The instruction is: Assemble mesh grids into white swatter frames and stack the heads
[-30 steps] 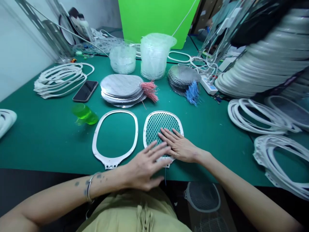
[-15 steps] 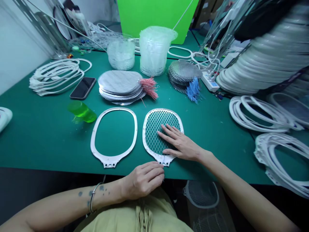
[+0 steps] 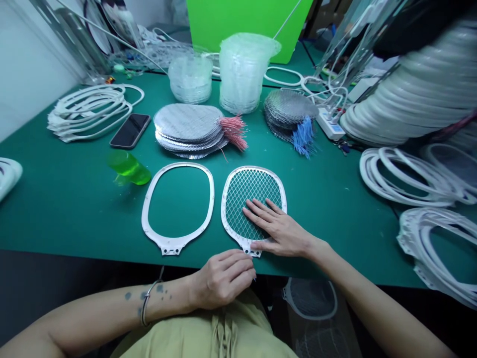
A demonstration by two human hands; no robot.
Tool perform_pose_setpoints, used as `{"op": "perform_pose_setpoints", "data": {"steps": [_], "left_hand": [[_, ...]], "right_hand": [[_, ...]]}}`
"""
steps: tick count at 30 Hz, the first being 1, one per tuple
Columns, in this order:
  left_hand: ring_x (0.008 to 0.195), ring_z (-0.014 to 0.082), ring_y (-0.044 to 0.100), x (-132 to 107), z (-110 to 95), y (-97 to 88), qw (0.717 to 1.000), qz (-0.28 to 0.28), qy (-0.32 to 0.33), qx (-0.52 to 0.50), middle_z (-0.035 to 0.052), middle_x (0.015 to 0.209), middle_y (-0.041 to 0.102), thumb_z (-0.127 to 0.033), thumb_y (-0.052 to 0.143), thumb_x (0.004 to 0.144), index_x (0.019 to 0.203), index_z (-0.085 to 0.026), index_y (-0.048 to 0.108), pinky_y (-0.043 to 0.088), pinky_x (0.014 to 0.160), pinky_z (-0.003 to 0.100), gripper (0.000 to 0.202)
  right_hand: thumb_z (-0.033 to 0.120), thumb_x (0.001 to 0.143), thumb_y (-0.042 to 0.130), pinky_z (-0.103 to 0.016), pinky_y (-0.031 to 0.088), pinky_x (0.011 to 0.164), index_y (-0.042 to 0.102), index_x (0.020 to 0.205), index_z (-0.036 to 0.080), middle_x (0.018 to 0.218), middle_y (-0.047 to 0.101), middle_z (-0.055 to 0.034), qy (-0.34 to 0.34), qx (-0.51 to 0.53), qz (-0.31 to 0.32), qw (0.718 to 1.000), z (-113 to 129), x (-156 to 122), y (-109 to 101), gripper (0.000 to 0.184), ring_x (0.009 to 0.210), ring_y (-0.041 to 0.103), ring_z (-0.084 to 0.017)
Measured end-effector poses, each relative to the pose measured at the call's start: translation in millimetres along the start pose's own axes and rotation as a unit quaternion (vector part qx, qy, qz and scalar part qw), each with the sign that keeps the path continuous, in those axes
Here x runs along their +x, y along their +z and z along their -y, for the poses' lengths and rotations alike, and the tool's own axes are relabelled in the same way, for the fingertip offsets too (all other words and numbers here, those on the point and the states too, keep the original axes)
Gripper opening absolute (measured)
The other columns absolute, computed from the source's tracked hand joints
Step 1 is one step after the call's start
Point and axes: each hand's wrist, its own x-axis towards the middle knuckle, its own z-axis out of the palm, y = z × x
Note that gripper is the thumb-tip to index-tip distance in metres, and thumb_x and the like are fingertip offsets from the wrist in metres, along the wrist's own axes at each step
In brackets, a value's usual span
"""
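With fingers [image 3: 240, 263] of the left hand [image 3: 219, 281] bunched together at the near edge of the table [image 3: 74, 214], pinches something thin just below the neck of the mesh-fitted racket frame [image 3: 253, 186]; too small to tell what. Presses the right hand [image 3: 281, 231] flat on that mesh, fingers slightly spread, frame lying at the table's front middle. Around them, left to right: phone [image 3: 130, 130], green bottle [image 3: 128, 169], empty racket frame [image 3: 169, 245] just beside the meshed one, mesh stack with red wires [image 3: 194, 130], mesh stack with blue wires [image 3: 290, 117].
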Motion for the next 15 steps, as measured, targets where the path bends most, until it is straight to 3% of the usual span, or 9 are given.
{"op": "perform_pose_setpoints", "data": {"steps": [9, 13, 15], "left_hand": [[0.090, 0.0174, 0.069, 6.2, -8.5, 4.5, 0.999, -0.038, -0.020, 0.015, 0.0084, 0.089, 0.073, -0.008, 0.048, 0.089, 0.092, -0.014, 0.062, 0.056, 0.089, 0.031, 0.016], [0.078, 0.0156, 0.070, 8.6, -17.7, 11.3, 0.985, -0.058, -0.153, -0.051, 0.0046, 0.076, 0.071, -0.008, 0.048, 0.087, 0.079, -0.017, 0.060, 0.057, 0.082, 0.029, 0.017], [0.077, 0.0162, 0.070, 5.5, -22.2, 17.8, 0.980, -0.075, -0.175, -0.061, 0.0043, 0.075, 0.072, -0.010, 0.049, 0.085, 0.077, -0.017, 0.060, 0.057, 0.083, 0.030, 0.016]], "right_hand": [[0.068, 0.087, 0.044, -0.047, 0.004, 0.119, 0.007, 0.153, 0.027, 0.159, 0.009, -0.0032, 0.022, 0.004, 0.004, 1.000, 0.7, 2.9, 2.0, 0.086, 0.145, 0.011, -0.026], [0.071, 0.085, 0.042, -0.047, 0.004, 0.119, 0.006, 0.153, 0.028, 0.159, 0.007, -0.0027, 0.033, 0.009, 0.018, 0.999, 0.6, 5.0, 2.7, 0.088, 0.145, 0.010, -0.026], [0.072, 0.085, 0.042, -0.047, 0.003, 0.119, 0.005, 0.153, 0.027, 0.159, 0.006, -0.0030, 0.036, 0.012, 0.027, 0.999, -0.3, 5.9, 4.0, 0.090, 0.146, 0.009, -0.026]]}}
